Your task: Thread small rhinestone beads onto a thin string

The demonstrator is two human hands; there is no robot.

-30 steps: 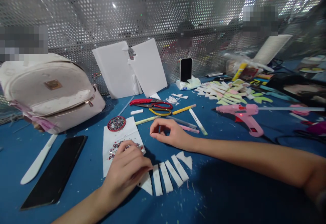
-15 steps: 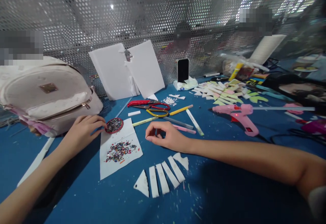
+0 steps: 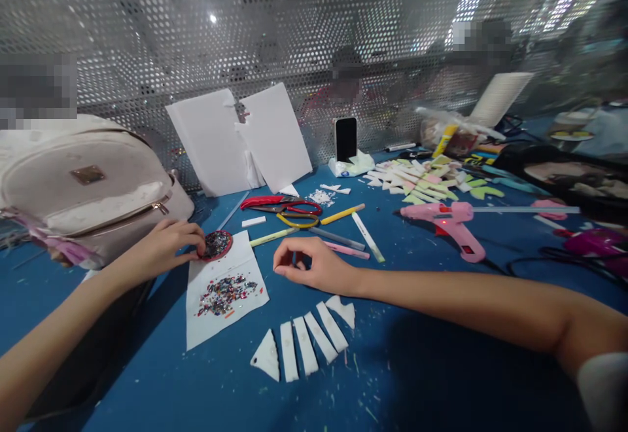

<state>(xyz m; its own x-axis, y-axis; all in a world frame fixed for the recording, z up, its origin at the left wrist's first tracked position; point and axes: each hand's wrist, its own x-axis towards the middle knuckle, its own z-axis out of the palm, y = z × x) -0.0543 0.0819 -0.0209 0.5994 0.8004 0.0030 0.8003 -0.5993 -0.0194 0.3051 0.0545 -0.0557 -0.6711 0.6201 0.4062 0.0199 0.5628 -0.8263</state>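
Observation:
My left hand point(image 3: 177, 243) has its fingertips at the left edge of a small round red-rimmed dish point(image 3: 216, 245) full of dark glittery bits; whether they grip it is unclear. The dish stands on the top of a white paper sheet point(image 3: 196, 327), where colourful beads point(image 3: 226, 293) lie scattered. Right of the paper, my right hand point(image 3: 314, 265) rests on the blue table, thumb and fingertips pinched together; anything between them is too small to make out. In front of it lie white foam strips point(image 3: 307, 345) between a triangular head piece point(image 3: 267, 356) and a tail piece point(image 3: 342, 311).
Behind my hands lie red-handled scissors point(image 3: 269, 204) and several markers point(image 3: 346, 214). A pink glue gun point(image 3: 454, 222) is on the right, a white backpack point(image 3: 112, 177) on the left. Foam boards point(image 3: 279, 137), a phone point(image 3: 345, 139) and foam scraps point(image 3: 412, 177) are at the back.
The view has shifted slightly, moving the scene a little to the left. My left fingers reach slightly further over the dish's edge. My right hand keeps its pose.

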